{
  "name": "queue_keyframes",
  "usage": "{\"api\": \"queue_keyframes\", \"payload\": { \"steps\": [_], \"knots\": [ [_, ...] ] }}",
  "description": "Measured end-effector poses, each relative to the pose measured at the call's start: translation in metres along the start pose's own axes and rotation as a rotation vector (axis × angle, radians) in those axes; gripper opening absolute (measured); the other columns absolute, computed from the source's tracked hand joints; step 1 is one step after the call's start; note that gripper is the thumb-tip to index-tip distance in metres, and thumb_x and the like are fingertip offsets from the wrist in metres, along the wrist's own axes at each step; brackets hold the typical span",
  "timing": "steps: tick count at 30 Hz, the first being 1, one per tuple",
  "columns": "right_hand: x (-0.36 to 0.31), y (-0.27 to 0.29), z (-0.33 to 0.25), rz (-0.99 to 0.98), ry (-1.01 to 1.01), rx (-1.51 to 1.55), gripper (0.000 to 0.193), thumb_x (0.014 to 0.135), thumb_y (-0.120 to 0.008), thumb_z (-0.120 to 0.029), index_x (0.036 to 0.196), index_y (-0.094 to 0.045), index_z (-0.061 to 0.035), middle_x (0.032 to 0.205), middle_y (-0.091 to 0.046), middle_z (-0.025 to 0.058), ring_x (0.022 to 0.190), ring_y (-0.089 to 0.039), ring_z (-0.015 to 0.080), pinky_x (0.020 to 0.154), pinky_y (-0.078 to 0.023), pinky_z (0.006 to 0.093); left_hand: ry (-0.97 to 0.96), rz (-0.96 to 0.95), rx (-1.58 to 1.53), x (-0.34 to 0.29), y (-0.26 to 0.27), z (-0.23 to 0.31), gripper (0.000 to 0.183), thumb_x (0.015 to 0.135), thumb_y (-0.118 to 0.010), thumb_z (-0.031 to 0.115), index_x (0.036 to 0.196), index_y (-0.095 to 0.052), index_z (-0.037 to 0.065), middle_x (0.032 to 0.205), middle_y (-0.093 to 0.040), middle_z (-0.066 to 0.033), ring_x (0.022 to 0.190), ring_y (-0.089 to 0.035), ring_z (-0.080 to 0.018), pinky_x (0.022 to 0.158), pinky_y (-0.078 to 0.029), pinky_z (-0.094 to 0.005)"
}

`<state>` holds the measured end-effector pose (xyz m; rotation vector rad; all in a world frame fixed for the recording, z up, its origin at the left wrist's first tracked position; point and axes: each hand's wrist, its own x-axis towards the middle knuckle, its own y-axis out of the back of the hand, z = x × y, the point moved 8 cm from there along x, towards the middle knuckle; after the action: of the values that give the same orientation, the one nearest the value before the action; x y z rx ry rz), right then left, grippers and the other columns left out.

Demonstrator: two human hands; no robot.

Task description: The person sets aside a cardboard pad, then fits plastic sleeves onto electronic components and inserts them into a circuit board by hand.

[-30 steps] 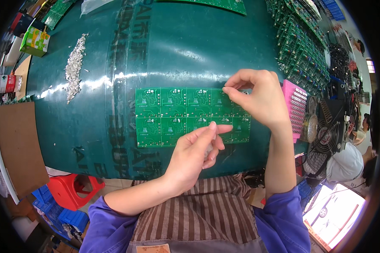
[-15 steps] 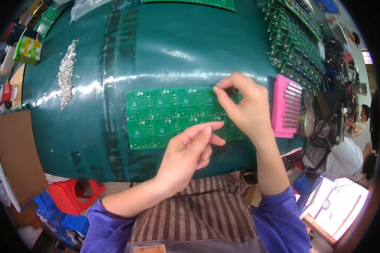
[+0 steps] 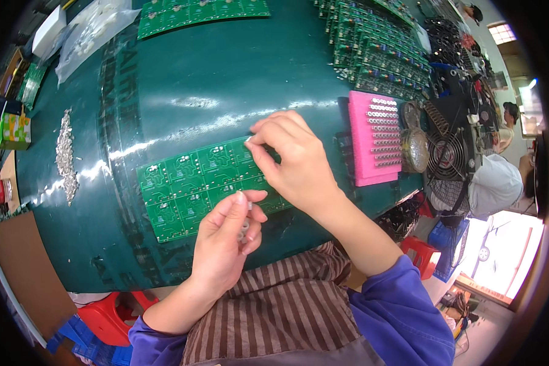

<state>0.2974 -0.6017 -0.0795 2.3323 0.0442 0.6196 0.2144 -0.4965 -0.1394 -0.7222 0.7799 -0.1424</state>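
Observation:
A green printed circuit board panel, divided into a grid of like units, lies flat on the table in front of me. My right hand bends over its far edge, thumb and forefinger pinched on a tiny white part. Just what kind of part it is cannot be made out. Closer to me, my left hand hovers over the panel's near edge with curled fingers. Several small white ring-shaped parts rest in those fingers. Both hands hide the panel's right portion.
A pink foam block bearing rows of small metal-topped parts stands right of the panel. Stacked populated boards fill the far right. Another green panel lies at the far edge. Small silvery pieces form a pile on the left.
The whole view has swung, so the panel now appears farther left and tilted. My left hand has turned, bringing the white rings into sight. My right hand remains at the panel's far edge.

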Motion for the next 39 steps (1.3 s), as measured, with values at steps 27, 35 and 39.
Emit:
{"api": "queue_keyframes", "payload": {
  "steps": [27,35,39],
  "knots": [
    [-0.044,0.064,0.007,0.054,-0.408,0.533,0.01,0.078,-0.062,0.004,0.087,-0.059,0.0009,0.087,-0.064,0.0096,0.081,-0.06,0.015,0.074,-0.047,0.0264,-0.037,-0.07,0.004,0.004,-0.008,-0.003,0.025,0.091,-0.056,0.017,0.109,-0.059,0.001,0.092,-0.061,-0.0103,0.054,-0.036,-0.0025,0.048,-0.029,-0.0184],
    [-0.054,0.023,-0.016,-0.076,-0.41,0.75,0.014,0.078,-0.063,0.007,0.091,-0.059,0.0038,0.089,-0.064,0.0129,0.085,-0.063,0.0182,0.076,-0.05,0.0276,-0.044,-0.132,-0.061,0.0,-0.007,-0.001,0.021,0.091,-0.057,0.015,0.107,-0.059,0.001,0.094,-0.063,-0.0076,0.055,-0.038,-0.0021,0.047,-0.029,-0.0174],
    [-0.049,0.023,-0.023,-0.081,-0.319,0.629,0.014,0.076,-0.064,0.007,0.089,-0.06,0.0039,0.088,-0.064,0.0128,0.083,-0.063,0.0186,0.075,-0.05,0.0277,-0.06,-0.112,-0.046,-0.001,0.0,0.001,0.021,0.09,-0.057,0.015,0.106,-0.06,0.002,0.092,-0.063,-0.0067,0.055,-0.038,-0.0021,0.047,-0.029,-0.0174]
  ]
}}
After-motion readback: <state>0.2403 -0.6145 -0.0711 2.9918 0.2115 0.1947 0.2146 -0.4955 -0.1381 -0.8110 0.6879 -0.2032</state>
